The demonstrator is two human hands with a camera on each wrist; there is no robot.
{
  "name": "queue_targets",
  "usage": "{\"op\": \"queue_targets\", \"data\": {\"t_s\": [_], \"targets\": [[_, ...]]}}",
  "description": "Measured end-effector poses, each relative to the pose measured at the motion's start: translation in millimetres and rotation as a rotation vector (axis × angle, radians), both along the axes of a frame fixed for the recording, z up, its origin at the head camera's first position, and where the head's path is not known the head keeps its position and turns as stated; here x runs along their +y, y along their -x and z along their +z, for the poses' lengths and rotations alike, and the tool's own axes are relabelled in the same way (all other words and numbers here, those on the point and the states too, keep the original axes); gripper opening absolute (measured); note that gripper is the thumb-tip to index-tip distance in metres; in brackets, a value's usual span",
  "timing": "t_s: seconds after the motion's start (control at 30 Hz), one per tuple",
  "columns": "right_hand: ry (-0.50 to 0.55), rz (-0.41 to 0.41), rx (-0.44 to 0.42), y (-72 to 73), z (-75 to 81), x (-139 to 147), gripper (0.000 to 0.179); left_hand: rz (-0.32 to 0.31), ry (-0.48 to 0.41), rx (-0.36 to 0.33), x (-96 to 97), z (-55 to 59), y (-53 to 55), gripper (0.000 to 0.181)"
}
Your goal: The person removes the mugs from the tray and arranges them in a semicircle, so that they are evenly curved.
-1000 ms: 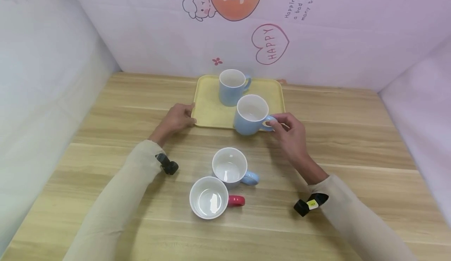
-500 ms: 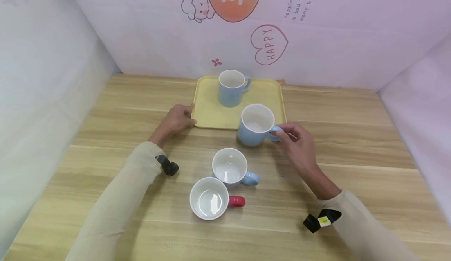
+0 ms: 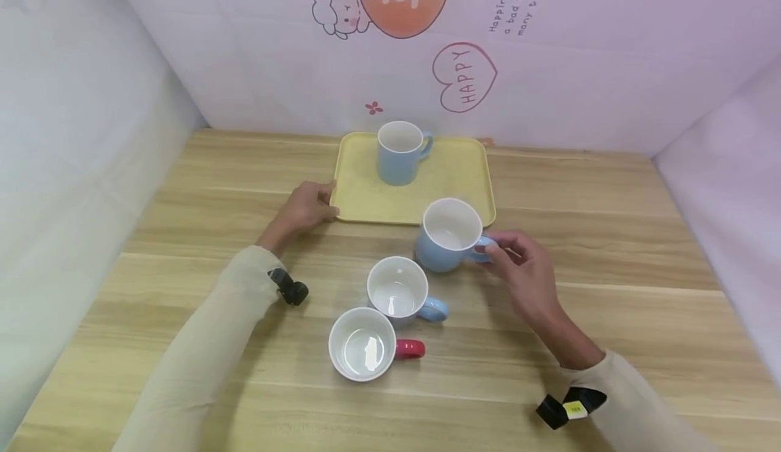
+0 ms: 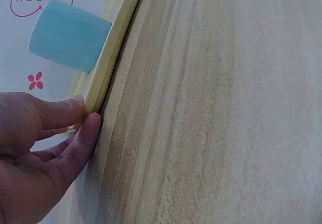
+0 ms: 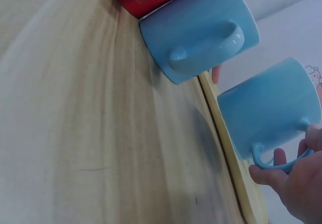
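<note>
My right hand [image 3: 527,276] holds a light blue mug [image 3: 441,254] by its handle, in front of the right part of the yellow tray [image 3: 360,198]. In the right wrist view this mug [image 5: 269,108] hangs above the wooden table, a shadow beneath it. At the tray's left edge, my left hand [image 3: 305,206] grips the rim; in the left wrist view the thumb and fingers pinch its corner. Another light blue mug [image 3: 398,166] stands upright on the tray, its handle to the right.
Nearer on the table stand a second blue mug [image 3: 396,289] and, against it, a red mug [image 3: 362,343] with a white inside. Both handles point right. A printed white cloth [image 3: 274,66] rises behind the tray, and pale cloth walls stand at both sides.
My right hand has brought the held mug toward me and slightly right, from over the tray's front edge to in front of it. The left hand and the other mugs stay put.
</note>
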State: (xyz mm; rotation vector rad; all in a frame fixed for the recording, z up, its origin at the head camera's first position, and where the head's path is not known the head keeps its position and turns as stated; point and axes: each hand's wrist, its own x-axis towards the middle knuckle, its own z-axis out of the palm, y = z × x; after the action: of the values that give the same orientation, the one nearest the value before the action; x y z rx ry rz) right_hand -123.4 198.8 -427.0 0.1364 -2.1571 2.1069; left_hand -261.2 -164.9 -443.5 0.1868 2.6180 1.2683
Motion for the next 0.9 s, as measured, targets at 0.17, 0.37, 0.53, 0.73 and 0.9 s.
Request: {"op": "queue_targets", "data": {"t_s": [0.17, 0.37, 0.53, 0.73, 0.9], "targets": [[0.052, -0.001, 0.001, -7.7, -3.2, 3.2, 0.024, -0.004, 0.006, 0.001, -0.6, -1.2, 0.2, 0.062], [0.094, -0.011, -0.007, -16.4, -6.5, 5.1, 0.019, -0.011, 0.026, 0.005, -1.2, -1.8, 1.3, 0.063], [0.091, -0.024, -0.009, -22.3, -8.2, 5.6, 0.016, -0.018, 0.039, 0.004, -2.2, -2.0, 2.1, 0.062], [0.067, -0.035, -0.015, -31.8, -9.2, 8.8, 0.019, -0.016, 0.03, -0.004, -1.1, 0.3, 1.1, 0.065], [0.088, -0.036, -0.015, -37.7, -10.2, 10.0, 0.018, -0.025, 0.033, -0.011, -0.3, -0.3, 2.7, 0.067]]}}
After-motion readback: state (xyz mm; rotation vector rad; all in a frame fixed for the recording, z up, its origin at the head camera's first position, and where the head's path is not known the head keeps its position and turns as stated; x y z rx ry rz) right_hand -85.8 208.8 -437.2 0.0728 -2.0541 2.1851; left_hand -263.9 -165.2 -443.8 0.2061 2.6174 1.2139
